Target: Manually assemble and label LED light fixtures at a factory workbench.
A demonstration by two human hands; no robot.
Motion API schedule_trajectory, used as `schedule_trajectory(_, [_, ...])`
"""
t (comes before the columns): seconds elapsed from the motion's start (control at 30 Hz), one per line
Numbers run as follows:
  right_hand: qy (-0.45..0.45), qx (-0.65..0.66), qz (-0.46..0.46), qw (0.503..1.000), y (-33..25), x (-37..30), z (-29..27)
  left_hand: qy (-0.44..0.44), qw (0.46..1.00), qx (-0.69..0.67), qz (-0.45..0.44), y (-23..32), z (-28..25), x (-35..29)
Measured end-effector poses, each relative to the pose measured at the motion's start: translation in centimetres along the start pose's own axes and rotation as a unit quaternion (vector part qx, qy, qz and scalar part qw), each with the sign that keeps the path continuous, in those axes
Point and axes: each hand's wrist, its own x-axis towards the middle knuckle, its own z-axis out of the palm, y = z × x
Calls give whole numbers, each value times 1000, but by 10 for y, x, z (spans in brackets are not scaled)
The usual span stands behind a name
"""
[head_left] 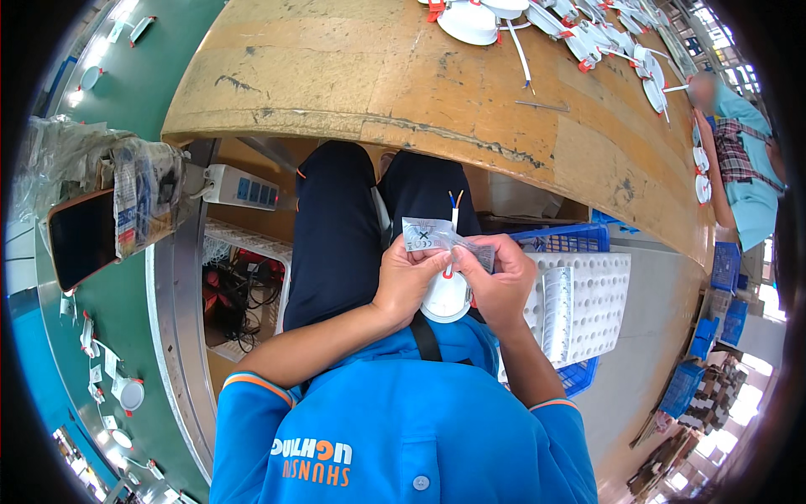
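Note:
Over my lap is a round white downlight (447, 301) with a short white cable (455, 220) that ends in bare-tipped blue and brown wires. A silver printed label (426, 234) lies across the cable, close to the lamp. My left hand (405, 281) is closed, pinching the label's left part between thumb and fingers. On the other side, my right hand (504, 281) pinches the label's right end, its thumb pressed near the cable. Whether the label is stuck to the cable cannot be made out. My fingers hide part of the lamp's upper rim.
A worn wooden table (336, 76) stands ahead, with several white downlights (579, 42) piled at its far right. At left are a green conveyor (126, 286), a phone (81, 239) and a power strip (242, 189). A label sheet (557, 315) lies on a perforated white tray (600, 294). Another person (747, 168) is at right.

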Motion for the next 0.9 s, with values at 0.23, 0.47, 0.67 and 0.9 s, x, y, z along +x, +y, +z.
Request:
schedule_trajectory(0.23, [-52, -110, -187, 975, -21, -3, 19, 28, 998, 50, -24, 2, -2, 3])
schedule_trajectory(0.47, [-55, 198, 96, 974, -2, 4, 14, 14, 999, 38, -33, 2, 0, -2])
schedule_trajectory(0.67, [0, 281, 141, 949, 8, 3, 8, -21, 998, -21, -64, -2, -7, -1])
schedule_trajectory(0.9, [21, 271, 122, 955, 18, 7, 1, -75, 993, -64, -61, 4, -10, -3])
